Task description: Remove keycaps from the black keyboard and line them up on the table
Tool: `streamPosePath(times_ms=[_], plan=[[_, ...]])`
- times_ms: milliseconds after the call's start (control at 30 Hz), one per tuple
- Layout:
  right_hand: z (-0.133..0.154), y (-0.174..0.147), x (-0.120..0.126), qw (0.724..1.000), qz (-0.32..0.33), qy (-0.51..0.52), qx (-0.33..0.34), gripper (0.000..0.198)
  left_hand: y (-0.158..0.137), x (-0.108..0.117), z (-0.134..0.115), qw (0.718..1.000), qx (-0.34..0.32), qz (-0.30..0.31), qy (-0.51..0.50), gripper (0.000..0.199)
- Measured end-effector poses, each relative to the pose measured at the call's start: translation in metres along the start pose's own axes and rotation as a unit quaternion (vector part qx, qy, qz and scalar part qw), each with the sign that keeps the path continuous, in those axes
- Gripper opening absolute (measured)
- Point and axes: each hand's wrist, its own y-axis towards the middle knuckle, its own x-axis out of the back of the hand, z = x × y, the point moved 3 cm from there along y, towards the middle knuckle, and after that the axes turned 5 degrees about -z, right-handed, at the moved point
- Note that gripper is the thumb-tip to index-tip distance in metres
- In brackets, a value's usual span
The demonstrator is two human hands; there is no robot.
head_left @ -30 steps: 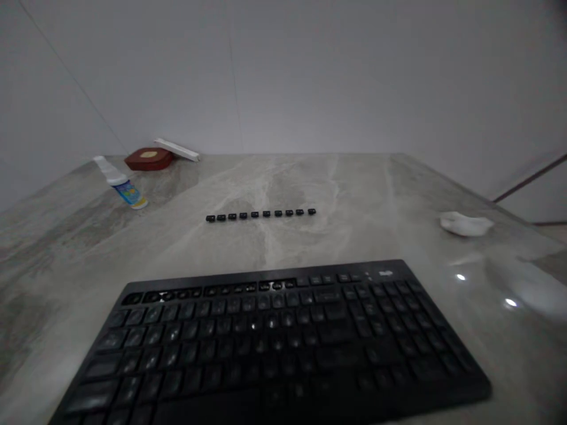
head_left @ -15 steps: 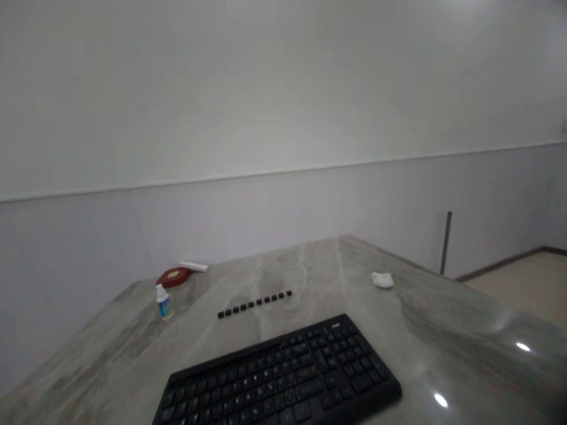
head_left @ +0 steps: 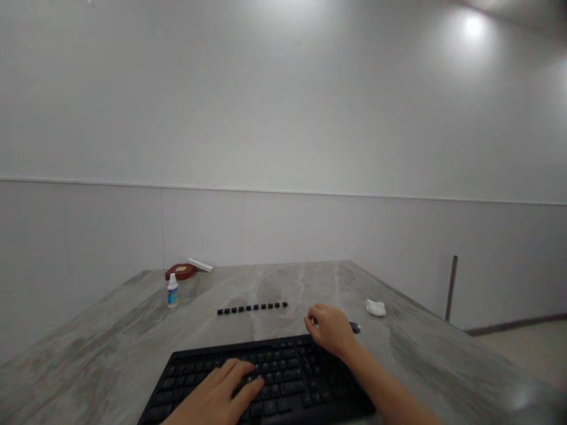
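My left hand rests over the middle of the black keyboard, fingers stretched out and thumb apart, holding nothing visible. Above the keyboard's upper right edge, my right hand is curled closed. From behind it pokes the dark, shiny-ended tip of a small tool, and a bit of something pale shows between the fingers; most of it is hidden. Several small black keycaps stand in a row on the table beyond the keyboard.
On the marbled grey table, a white bottle with a blue label stands at left. Behind it are a reddish-brown box and a white strip. A crumpled white wad lies at right. The wall borders the far edge.
Both hands have come into view over the keyboard, the right one with a small dark tool. The view has tilted and levelled. The row of keycaps looks unchanged.
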Motion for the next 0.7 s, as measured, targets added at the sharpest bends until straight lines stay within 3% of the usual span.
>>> streamPosePath(times_ms=[100,200,333,700], plan=[[-0.004,-0.008,-0.008,0.999,0.018,0.023,-0.020,0.028,0.030,-0.005,0.007,0.999,0.022,0.031,0.012,0.087],[-0.005,-0.014,-0.015,0.998,0.044,0.045,-0.016,0.030,0.041,-0.019,0.022,0.999,0.042,0.007,0.020,0.091],[-0.008,-0.016,-0.023,0.995,0.072,0.062,-0.002,0.034,0.038,-0.032,0.036,0.997,0.072,-0.021,-0.016,0.072],[-0.010,-0.014,-0.020,0.994,0.104,0.038,0.008,0.037,0.041,-0.033,0.036,0.995,0.081,-0.060,0.017,0.059]])
